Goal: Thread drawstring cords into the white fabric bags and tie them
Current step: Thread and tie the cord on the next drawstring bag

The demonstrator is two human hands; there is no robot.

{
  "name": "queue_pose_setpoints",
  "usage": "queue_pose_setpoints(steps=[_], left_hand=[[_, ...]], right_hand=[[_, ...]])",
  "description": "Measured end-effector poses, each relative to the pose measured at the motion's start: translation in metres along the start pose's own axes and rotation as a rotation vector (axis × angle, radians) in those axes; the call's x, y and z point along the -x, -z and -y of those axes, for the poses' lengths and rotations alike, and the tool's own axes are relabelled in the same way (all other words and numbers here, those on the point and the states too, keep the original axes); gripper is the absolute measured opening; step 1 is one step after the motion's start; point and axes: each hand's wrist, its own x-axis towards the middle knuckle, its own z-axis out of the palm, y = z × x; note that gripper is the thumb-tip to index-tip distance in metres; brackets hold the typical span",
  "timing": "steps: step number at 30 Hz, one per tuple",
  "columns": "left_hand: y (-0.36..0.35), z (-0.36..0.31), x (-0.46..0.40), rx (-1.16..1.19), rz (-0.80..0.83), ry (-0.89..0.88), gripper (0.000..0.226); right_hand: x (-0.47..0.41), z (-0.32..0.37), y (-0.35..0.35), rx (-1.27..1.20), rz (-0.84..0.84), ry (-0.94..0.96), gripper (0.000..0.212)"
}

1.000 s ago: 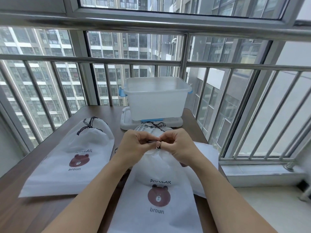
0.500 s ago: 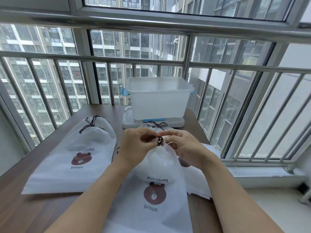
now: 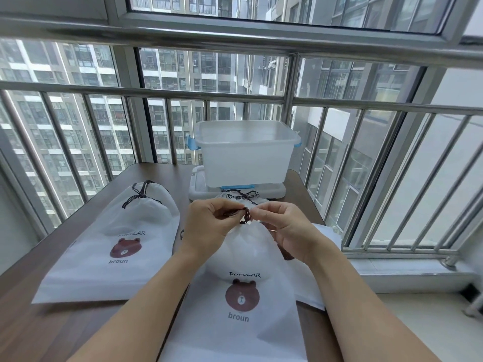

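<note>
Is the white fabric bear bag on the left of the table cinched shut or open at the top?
Cinched shut: the white fabric bear bag has its mouth gathered tight under a tied dark cord.

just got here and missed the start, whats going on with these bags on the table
A person is tying the dark braided drawstring cord at the gathered mouth of the white fabric bag with a brown bear print in front of them. The left hand and right hand each pinch the cord, with a small loop between them. A second white bear-print bag, already cinched and tied, lies to the left on the brown wooden table. A translucent plastic storage bin stands behind.
</note>
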Motion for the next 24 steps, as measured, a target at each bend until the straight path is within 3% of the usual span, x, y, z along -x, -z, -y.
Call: queue_pose_setpoints(steps=[6,11,15,19,24], left_hand=[[0.002,0.002,-0.001,-0.024,0.056,0.032,0.013],[0.001,0.000,-0.003,0.067,0.076,0.101,0.016],[0.001,0.000,-0.003,0.082,0.084,0.107,0.014],[0.000,0.005,-0.004,0.048,0.083,0.085,0.014],[0.000,0.005,-0.005,0.043,0.077,0.053,0.025]], right_hand=[[0.001,-0.001,-0.005,0.116,-0.047,0.032,0.010],[-0.009,0.000,-0.004,-0.111,-0.124,-0.129,0.022],[-0.003,0.003,-0.001,-0.180,-0.021,-0.140,0.025],[-0.001,0.002,-0.001,-0.078,0.074,-0.095,0.015],[0.000,0.002,0.002,-0.055,0.074,-0.063,0.021]])
